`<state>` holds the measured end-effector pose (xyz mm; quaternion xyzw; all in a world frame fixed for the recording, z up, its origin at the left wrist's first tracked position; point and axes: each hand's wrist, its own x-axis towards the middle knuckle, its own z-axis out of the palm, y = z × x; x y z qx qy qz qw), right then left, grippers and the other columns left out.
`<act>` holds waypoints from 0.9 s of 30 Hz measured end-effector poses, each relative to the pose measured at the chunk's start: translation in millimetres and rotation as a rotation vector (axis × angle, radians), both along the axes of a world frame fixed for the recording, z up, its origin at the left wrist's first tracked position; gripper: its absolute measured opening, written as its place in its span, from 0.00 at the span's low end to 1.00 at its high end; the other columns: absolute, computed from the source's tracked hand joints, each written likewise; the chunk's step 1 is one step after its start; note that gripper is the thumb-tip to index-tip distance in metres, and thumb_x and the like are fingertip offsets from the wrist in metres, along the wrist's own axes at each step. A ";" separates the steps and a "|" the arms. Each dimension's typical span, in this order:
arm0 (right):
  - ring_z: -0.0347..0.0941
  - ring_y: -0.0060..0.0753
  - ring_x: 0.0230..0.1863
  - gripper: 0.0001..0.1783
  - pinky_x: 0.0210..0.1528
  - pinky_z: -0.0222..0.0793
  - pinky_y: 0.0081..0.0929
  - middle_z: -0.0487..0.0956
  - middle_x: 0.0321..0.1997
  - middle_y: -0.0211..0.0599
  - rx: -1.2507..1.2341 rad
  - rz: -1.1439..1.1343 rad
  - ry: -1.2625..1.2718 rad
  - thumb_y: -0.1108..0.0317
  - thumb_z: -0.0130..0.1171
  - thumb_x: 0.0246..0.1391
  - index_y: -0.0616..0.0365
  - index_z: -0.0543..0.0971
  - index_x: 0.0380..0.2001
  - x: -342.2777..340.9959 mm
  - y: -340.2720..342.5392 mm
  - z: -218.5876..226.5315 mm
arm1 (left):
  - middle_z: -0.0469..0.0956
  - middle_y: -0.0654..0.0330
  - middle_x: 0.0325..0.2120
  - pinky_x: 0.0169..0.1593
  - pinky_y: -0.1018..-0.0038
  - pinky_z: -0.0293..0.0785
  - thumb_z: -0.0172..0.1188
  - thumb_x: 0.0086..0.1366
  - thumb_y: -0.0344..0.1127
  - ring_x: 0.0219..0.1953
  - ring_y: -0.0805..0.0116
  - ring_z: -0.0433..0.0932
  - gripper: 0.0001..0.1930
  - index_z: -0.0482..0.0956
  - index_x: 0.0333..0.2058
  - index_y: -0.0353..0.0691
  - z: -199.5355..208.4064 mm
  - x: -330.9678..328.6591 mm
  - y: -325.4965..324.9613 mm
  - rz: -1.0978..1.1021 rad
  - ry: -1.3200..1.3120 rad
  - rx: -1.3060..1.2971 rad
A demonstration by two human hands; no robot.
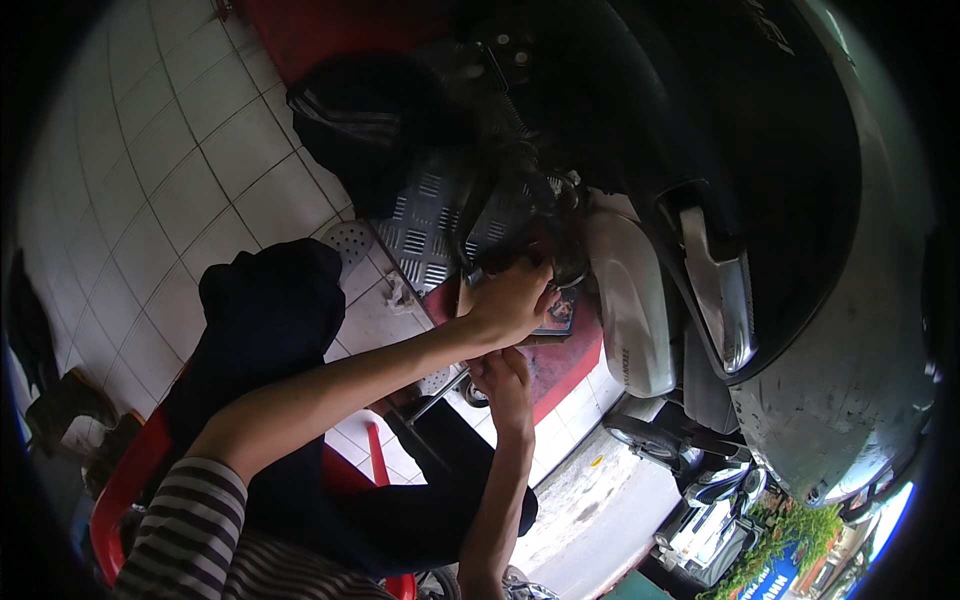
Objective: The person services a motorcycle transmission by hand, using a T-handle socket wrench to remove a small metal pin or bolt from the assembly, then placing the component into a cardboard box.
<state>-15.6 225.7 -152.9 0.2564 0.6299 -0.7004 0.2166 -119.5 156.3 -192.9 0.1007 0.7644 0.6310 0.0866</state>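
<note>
My left hand (515, 298) reaches in under the scooter, its fingers curled among dark parts. What they grip is hidden. Just below it, my right hand (503, 385) is closed at the upper end of a slim metal rod (436, 396) that slants down to the left. Beside both hands lies a small dark flat tray or box (556, 318) on a red surface (567, 368). The scooter (640, 300), with a pale cover and a silver footrest (718, 290), stands to the right of my hands.
A ridged metal plate (425, 235) lies beyond my hands, with a dark cloth-like bundle (350, 125) at its far side. White floor tiles (240, 140) spread to the left. I sit on a red plastic chair (118, 500). Another motorbike (660, 440) stands at the lower right.
</note>
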 end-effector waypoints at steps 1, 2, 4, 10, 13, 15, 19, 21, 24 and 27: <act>0.62 0.12 0.25 0.07 0.24 0.55 0.13 0.71 0.28 0.26 -0.021 -0.062 -0.032 0.67 0.48 0.67 0.59 0.73 0.39 0.7 -0.2 -1.4 | 0.79 0.46 0.37 0.39 0.60 0.74 0.57 0.68 0.38 0.38 0.48 0.80 0.14 0.76 0.45 0.35 -2.2 -0.6 2.0 -0.028 0.043 -0.049; 0.64 0.13 0.28 0.06 0.25 0.56 0.13 0.71 0.29 0.26 -0.041 -0.124 -0.062 0.68 0.48 0.66 0.59 0.73 0.39 1.1 -0.8 -2.1 | 0.79 0.46 0.38 0.40 0.58 0.75 0.57 0.68 0.38 0.38 0.47 0.80 0.14 0.76 0.46 0.35 -4.1 -0.8 3.9 -0.057 0.087 -0.098; 0.66 0.14 0.31 0.06 0.29 0.59 0.14 0.71 0.31 0.26 -0.050 -0.188 -0.061 0.70 0.48 0.65 0.59 0.74 0.40 0.8 -6.6 -0.7 | 0.78 0.45 0.41 0.42 0.58 0.75 0.56 0.68 0.38 0.40 0.46 0.80 0.15 0.74 0.49 0.37 -5.7 0.0 6.3 -0.105 0.057 -0.029; 0.61 0.15 0.31 0.07 0.33 0.58 0.16 0.70 0.32 0.24 -0.105 -0.306 0.075 0.71 0.48 0.65 0.59 0.74 0.41 -0.9 -10.0 1.4 | 0.74 0.39 0.40 0.45 0.54 0.75 0.55 0.69 0.37 0.39 0.43 0.78 0.18 0.68 0.52 0.33 -8.7 -3.4 11.5 -0.261 0.045 0.188; 0.58 0.14 0.30 0.06 0.32 0.56 0.15 0.69 0.32 0.22 -0.100 -0.285 0.095 0.71 0.48 0.65 0.58 0.74 0.41 -3.4 1.6 7.7 | 0.76 0.39 0.43 0.50 0.56 0.74 0.55 0.69 0.33 0.46 0.44 0.77 0.18 0.67 0.54 0.32 -2.8 1.1 12.3 -0.299 0.017 0.305; 0.56 0.14 0.30 0.06 0.32 0.55 0.15 0.68 0.31 0.21 -0.103 -0.270 0.098 0.71 0.48 0.65 0.58 0.75 0.40 -2.6 7.0 7.8 | 0.75 0.40 0.48 0.54 0.59 0.73 0.54 0.70 0.32 0.53 0.47 0.76 0.18 0.64 0.55 0.32 0.3 2.9 11.8 -0.331 -0.005 0.363; 0.56 0.12 0.29 0.07 0.30 0.53 0.16 0.66 0.30 0.21 -0.051 -0.301 0.080 0.70 0.47 0.67 0.57 0.75 0.39 0.6 9.8 0.7 | 0.77 0.43 0.50 0.55 0.66 0.74 0.56 0.69 0.34 0.58 0.55 0.76 0.18 0.66 0.53 0.32 6.5 -0.1 4.6 -0.345 -0.084 0.397; 0.56 0.12 0.28 0.07 0.29 0.53 0.17 0.66 0.29 0.21 0.000 -0.312 0.058 0.69 0.46 0.68 0.56 0.75 0.38 1.3 12.5 1.2 | 0.80 0.45 0.47 0.53 0.67 0.76 0.58 0.68 0.35 0.55 0.56 0.78 0.18 0.69 0.51 0.31 11.7 -0.4 -0.6 -0.352 -0.205 0.329; 0.55 0.11 0.26 0.09 0.29 0.54 0.17 0.65 0.27 0.19 -0.020 -0.321 0.055 0.66 0.45 0.69 0.55 0.75 0.37 2.4 15.8 3.6 | 0.82 0.49 0.40 0.48 0.67 0.77 0.62 0.65 0.35 0.46 0.58 0.82 0.15 0.72 0.44 0.32 -4.2 5.4 -0.7 -0.268 -0.117 0.147; 0.55 0.11 0.23 0.12 0.29 0.57 0.17 0.63 0.23 0.17 -0.151 -0.405 0.053 0.62 0.44 0.70 0.53 0.74 0.36 10.8 17.4 -7.8 | 0.80 0.49 0.36 0.46 0.63 0.75 0.62 0.63 0.32 0.42 0.54 0.81 0.12 0.70 0.41 0.34 -0.2 12.8 -9.8 -0.283 0.017 -0.002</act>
